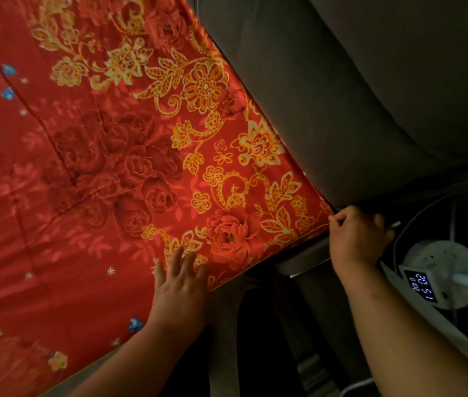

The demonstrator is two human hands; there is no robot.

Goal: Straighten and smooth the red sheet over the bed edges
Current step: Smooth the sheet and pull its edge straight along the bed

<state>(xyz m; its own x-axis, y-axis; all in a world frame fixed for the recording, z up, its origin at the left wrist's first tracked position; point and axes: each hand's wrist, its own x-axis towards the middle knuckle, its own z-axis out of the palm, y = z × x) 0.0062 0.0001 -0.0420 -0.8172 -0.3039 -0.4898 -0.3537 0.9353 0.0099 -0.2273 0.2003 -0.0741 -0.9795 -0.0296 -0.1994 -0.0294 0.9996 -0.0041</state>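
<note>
Sheet, red with gold flowers, fills left and centre of frame. I see left hand flat on it near lower edge, fingers spread. Right hand, centre right, pinches sheet corner beside grey headboard; digital clock lower right.

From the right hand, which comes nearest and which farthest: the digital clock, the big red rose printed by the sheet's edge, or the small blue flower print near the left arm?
1. Big red rose, just left of the right hand, by the sheet's edge.
2. Digital clock, lower right of the hand; close to the rose's gap, so the order is uncertain.
3. Blue flower print, far left, plainly farthest.
</note>
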